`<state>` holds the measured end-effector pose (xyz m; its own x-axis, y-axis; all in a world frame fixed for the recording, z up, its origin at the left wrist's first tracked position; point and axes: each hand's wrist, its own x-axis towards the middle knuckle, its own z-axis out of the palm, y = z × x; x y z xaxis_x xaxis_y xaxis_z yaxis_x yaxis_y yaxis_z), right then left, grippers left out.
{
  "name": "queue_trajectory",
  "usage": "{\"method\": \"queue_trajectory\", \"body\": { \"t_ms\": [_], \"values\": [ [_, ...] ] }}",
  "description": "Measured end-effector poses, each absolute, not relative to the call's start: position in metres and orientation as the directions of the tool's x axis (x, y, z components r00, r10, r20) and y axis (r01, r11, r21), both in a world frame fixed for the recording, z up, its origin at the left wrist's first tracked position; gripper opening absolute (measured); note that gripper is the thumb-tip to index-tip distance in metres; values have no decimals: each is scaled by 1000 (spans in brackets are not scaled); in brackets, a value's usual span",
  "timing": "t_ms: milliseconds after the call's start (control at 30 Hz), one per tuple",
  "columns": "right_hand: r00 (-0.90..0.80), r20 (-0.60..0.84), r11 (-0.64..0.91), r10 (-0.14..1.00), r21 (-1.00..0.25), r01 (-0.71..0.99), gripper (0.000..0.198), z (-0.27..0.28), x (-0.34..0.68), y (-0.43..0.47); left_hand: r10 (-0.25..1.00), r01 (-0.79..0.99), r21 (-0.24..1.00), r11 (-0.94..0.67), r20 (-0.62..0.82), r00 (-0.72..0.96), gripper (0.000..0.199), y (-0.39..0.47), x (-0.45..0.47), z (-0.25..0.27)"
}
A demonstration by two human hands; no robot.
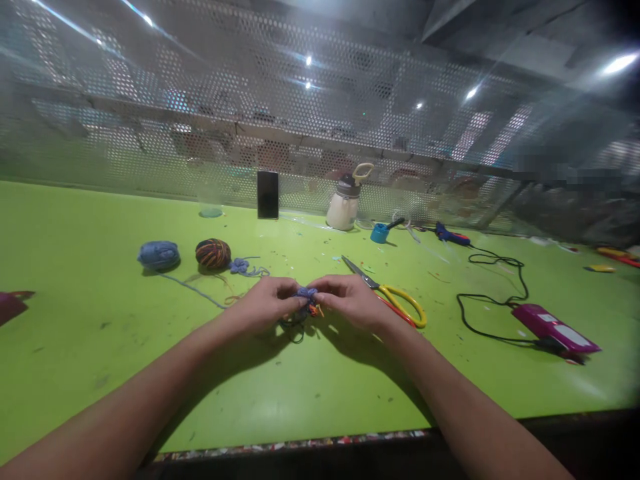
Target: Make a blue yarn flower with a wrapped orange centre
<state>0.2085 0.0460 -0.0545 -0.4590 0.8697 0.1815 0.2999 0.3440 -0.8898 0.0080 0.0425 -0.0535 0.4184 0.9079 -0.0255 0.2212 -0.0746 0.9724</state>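
Observation:
Between both hands, a little above the green table, is a small piece of yarn work (306,293) in blue-purple with orange and dark strands. My left hand (267,300) pinches its left side with thumb and fingers. On its right side, the thumb and fingertips of my right hand (350,300) close on it. Dark strands hang below it. Just beyond my right hand lie scissors (400,300) with yellow and red handles. A blue yarn ball (159,255), a multicoloured yarn ball (213,254) and a small blue yarn flower (240,266) lie to the left.
Along the back stand a phone (268,195), a cream bottle (344,203) and a blue pot (380,233). To the right lie a blue glue gun (451,235), its black cable (465,320) and a magenta power strip (555,328). Perforated metal panels (300,120) rise behind the table (240,393).

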Motion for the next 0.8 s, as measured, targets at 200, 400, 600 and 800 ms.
{"method": "queue_trajectory", "body": {
  "t_ms": [200, 400, 600, 800],
  "values": [
    [-194, 232, 280, 953, -919, 279, 17, -54, 201, 38, 942, 6, 991, 135, -131, 309, 16, 41, 12, -56],
    [-287, 335, 399, 897, -894, 205, 10, -35, 211, 27, 935, -150, 964, 221, -166, 314, 15, 42, 9, -49],
    [-528, 425, 652, 735, -657, 378, 29, -27, 214, 22, 865, -172, 939, 299, -190, 464, 9, 38, 8, -47],
    [-578, 446, 698, 683, -633, 336, 24, -25, 211, 16, 771, -219, 872, 437, -239, 590, 9, 32, 8, -44]
  ]
}}
